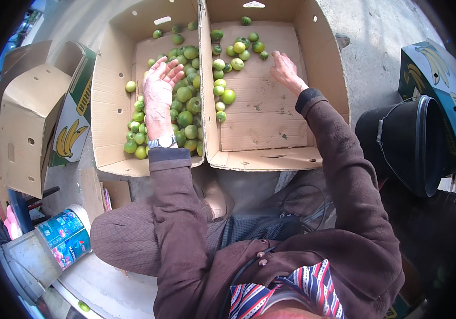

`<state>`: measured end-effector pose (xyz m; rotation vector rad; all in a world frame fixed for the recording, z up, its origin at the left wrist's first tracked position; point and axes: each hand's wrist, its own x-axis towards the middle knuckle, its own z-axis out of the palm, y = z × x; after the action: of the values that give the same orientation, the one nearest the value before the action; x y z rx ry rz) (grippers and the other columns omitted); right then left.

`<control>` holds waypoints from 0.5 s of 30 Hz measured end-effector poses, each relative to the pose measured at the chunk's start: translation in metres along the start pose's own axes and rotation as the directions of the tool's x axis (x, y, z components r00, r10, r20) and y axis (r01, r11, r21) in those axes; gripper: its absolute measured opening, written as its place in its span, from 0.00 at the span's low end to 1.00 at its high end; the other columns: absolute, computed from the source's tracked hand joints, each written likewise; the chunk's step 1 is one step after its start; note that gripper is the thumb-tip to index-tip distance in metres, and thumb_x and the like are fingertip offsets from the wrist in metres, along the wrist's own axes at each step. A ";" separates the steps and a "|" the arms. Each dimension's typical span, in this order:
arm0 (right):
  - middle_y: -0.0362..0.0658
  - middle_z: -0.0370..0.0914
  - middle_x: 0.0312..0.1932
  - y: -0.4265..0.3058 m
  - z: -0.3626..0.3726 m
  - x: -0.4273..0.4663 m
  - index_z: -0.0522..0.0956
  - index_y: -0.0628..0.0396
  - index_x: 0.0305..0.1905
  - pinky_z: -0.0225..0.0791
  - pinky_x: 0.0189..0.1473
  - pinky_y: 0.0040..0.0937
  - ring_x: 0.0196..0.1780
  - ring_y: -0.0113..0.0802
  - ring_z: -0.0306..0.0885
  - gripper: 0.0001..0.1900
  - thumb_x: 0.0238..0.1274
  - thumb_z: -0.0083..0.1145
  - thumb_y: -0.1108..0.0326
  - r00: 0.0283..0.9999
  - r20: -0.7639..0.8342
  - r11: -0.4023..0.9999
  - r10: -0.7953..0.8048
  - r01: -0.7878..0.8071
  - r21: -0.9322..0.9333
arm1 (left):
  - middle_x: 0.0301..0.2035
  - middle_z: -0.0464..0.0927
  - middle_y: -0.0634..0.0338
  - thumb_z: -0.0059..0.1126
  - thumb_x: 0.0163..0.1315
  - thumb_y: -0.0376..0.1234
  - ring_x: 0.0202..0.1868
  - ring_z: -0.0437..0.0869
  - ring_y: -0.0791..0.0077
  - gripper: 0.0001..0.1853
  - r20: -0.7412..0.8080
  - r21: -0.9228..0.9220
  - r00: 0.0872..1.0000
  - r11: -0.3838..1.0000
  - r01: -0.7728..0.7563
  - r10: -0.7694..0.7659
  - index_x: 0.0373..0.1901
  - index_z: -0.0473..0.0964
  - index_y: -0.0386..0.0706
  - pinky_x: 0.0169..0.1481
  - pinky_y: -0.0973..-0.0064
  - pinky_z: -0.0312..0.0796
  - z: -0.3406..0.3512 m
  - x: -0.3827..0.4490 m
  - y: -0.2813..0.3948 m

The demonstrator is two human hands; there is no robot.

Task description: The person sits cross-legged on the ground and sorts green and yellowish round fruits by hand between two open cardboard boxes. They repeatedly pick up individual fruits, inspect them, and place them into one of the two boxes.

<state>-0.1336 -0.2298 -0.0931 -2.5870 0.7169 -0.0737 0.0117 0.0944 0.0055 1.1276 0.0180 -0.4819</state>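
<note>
Two open cardboard boxes stand side by side. The left box [113, 161] holds a heap of green, round citrus-like fruits [184, 94]. My left hand [162, 81] is over that heap, palm turned up, fingers apart and slightly curled, with nothing on the palm. In the right box [260, 160], several green and yellow-green fruits [237, 63] lie along the left wall and towards the far end. My right hand [284, 68] is over this box, just right of a small green fruit [264, 55]. Its fingers are curled in, and whether they hold anything is hidden.
A black bucket [399, 139] lies tilted at the right, beside a banana carton [431, 75]. Another banana carton [72, 135] and a cut cardboard box [28, 119] stand at the left. A plastic bucket with a printed blue label [32, 259] is at the lower left.
</note>
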 end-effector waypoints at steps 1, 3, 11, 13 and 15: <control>0.55 0.73 0.52 0.004 0.006 0.009 0.71 0.52 0.58 0.67 0.54 0.51 0.57 0.56 0.72 0.26 0.50 0.56 0.67 1.000 0.024 1.000 0.010 -0.010 -0.014 | 0.48 0.76 0.38 0.48 0.70 0.30 0.47 0.82 0.49 0.17 -0.006 -0.002 1.000 1.000 0.019 -0.019 0.57 0.65 0.31 0.51 0.59 0.78 0.000 0.001 0.000; 0.56 0.73 0.52 0.005 0.020 0.025 0.73 0.53 0.56 0.67 0.55 0.51 0.58 0.56 0.72 0.24 0.50 0.57 0.66 0.999 0.006 0.999 0.049 -0.049 0.023 | 0.47 0.77 0.39 0.48 0.69 0.31 0.47 0.82 0.49 0.18 -0.016 0.005 1.000 1.000 0.025 -0.025 0.57 0.65 0.31 0.51 0.59 0.78 -0.002 -0.001 0.000; 0.55 0.76 0.52 -0.017 0.040 0.044 0.78 0.55 0.50 0.68 0.56 0.48 0.57 0.54 0.74 0.20 0.48 0.59 0.63 0.978 -0.002 0.967 0.208 -0.205 0.148 | 0.47 0.77 0.41 0.48 0.70 0.33 0.47 0.83 0.53 0.19 -0.020 0.028 0.998 0.998 0.054 -0.054 0.58 0.64 0.32 0.50 0.62 0.78 -0.003 -0.005 0.002; 0.53 0.78 0.49 -0.004 0.039 0.038 0.78 0.55 0.50 0.69 0.55 0.46 0.55 0.53 0.75 0.21 0.48 0.59 0.64 0.968 0.054 0.964 0.246 -0.250 0.090 | 0.48 0.77 0.41 0.48 0.70 0.33 0.47 0.83 0.53 0.19 0.015 0.016 0.997 0.997 0.070 -0.070 0.58 0.64 0.32 0.50 0.63 0.78 0.003 -0.004 -0.002; 0.52 0.81 0.43 -0.002 0.035 0.029 0.78 0.55 0.48 0.71 0.52 0.44 0.51 0.52 0.78 0.19 0.48 0.60 0.64 0.988 0.031 0.985 0.149 -0.151 0.085 | 0.47 0.78 0.41 0.48 0.70 0.33 0.46 0.83 0.54 0.19 0.049 0.005 0.996 0.997 0.072 -0.072 0.57 0.66 0.31 0.49 0.63 0.79 0.006 -0.004 -0.004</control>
<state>-0.1016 -0.2283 -0.1255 -2.4385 0.8771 -0.0250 0.0057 0.0891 0.0061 1.1213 0.0154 -0.5741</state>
